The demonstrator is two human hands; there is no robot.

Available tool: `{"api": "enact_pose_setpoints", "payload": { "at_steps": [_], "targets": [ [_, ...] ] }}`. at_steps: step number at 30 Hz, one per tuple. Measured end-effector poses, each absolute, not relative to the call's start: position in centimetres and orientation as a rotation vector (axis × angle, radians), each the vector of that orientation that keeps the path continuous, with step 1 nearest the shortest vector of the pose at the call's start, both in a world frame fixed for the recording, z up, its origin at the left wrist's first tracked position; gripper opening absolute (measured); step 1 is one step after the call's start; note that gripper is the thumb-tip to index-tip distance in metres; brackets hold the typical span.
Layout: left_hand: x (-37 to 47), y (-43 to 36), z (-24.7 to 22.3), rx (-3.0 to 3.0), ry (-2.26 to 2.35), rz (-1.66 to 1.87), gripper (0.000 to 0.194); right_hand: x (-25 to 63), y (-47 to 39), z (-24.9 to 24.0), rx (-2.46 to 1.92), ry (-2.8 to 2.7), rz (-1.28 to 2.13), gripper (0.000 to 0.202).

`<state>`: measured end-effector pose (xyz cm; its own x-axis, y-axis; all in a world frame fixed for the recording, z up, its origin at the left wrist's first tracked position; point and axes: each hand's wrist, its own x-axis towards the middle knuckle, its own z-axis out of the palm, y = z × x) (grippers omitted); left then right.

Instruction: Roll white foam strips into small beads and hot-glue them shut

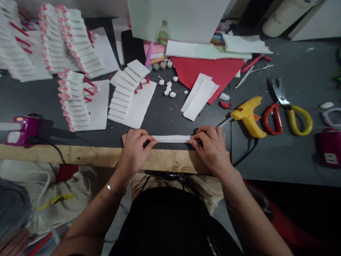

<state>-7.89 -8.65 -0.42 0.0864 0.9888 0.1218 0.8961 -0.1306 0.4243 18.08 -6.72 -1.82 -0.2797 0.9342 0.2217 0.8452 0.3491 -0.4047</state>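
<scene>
A narrow white paper strip (173, 139) lies level along the front edge of the dark table, pinched at both ends. My left hand (137, 144) is closed on its left end, thumb and fingers together. At the other end my right hand (209, 145) grips it the same way. Beyond the strip, loose white paper strips (198, 99) rest partly on a red triangular sheet (207, 71). To the left stands a stepped white paper piece (124, 90) with red sticks on a white card. Small white lumps (169, 89) are scattered between them.
A yellow glue gun (249, 115) and scissors (286, 106) with red and yellow handles lie to the right. More stepped pieces with pink-edged fronts (74, 97) stand at the left. Purple power sockets (22, 131) sit at the left edge. A blurred hand (14, 241) shows lower left.
</scene>
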Motion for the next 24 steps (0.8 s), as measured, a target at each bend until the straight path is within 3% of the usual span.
{"api": "enact_pose_setpoints", "payload": {
  "at_steps": [9,24],
  "targets": [
    [-8.2,-8.0,-0.1,2.053,1.901,0.439,0.02,18.3,-6.3,-1.4,-1.616,-2.222,0.277,0.036],
    [-8.2,-7.9,0.1,2.269,1.823,0.36,0.02,18.1,-6.0,-1.2,-1.573,-2.22,0.282,0.037]
  ]
}}
